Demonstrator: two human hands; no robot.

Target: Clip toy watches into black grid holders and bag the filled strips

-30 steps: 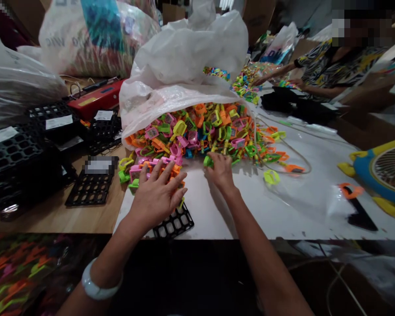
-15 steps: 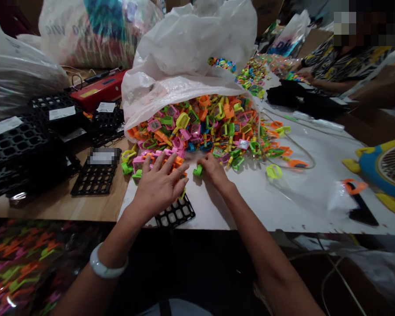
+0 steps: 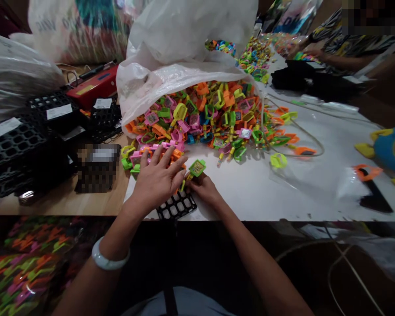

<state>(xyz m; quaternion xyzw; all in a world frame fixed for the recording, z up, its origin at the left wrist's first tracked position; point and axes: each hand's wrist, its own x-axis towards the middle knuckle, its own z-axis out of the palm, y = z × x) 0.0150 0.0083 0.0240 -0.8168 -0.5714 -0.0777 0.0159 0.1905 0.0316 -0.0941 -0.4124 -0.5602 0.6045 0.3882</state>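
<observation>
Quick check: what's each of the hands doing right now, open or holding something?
Left hand: open, spread palm-down over colorful plastic pieces.
Right hand: closed, holding a green plastic piece.

I hold a glossy plastic toy (image 3: 197, 167); my tray (image 3: 175, 203) looks plastic too, the far bag (image 3: 171, 77) crinkled, shiny film, the left desk (image 3: 108, 204) smooth, grained wood.

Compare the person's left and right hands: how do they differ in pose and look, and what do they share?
The left hand is spread over colourful pieces; the right hand is curled, holding a green piece. The left forearm wears a pale bangle; the right forearm shows none. Both hands are bare and near the same black grid tray.
</observation>
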